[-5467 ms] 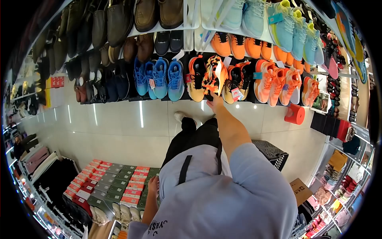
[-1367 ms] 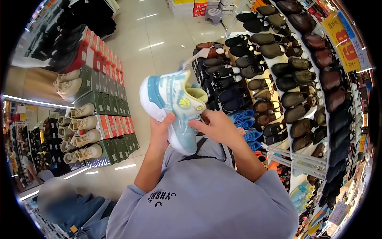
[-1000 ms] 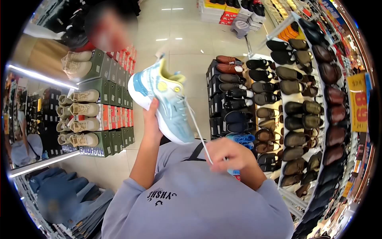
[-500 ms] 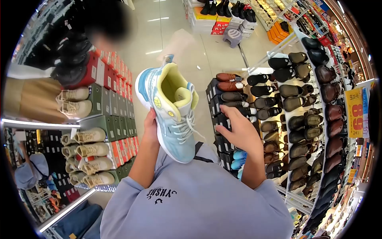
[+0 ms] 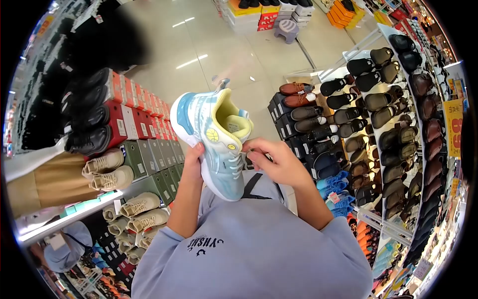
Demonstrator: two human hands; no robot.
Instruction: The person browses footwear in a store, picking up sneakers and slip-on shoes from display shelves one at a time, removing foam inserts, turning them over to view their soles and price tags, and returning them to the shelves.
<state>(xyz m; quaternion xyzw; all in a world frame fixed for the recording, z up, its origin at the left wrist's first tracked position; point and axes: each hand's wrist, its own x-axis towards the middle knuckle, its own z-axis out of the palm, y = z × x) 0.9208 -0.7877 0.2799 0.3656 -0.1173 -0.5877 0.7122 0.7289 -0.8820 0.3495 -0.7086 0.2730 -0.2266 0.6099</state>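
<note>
My left hand (image 5: 193, 160) is closed on the side of a light blue and white sneaker (image 5: 217, 172) with a pale yellow lining. The sneaker is held up in front of my chest, toe tilted down toward me and heel pointing away. White laces (image 5: 233, 168) cross its front. At the right edge of the lacing, my right hand (image 5: 273, 158) has its fingers pinched together on a shoelace; the fingertips partly hide it.
Stacked shoeboxes (image 5: 149, 154) topped with black and beige shoes stand at left. Racks of dark shoes (image 5: 393, 139) line the right side, with blue shoes (image 5: 333, 187) lower down. A small grey stool (image 5: 287, 31) stands on the tiled floor (image 5: 214, 45) ahead.
My right hand has moved left from open air to the laces and closed its fingers there. The sneaker has turned, showing more of its outer side. The whole view has swung slightly.
</note>
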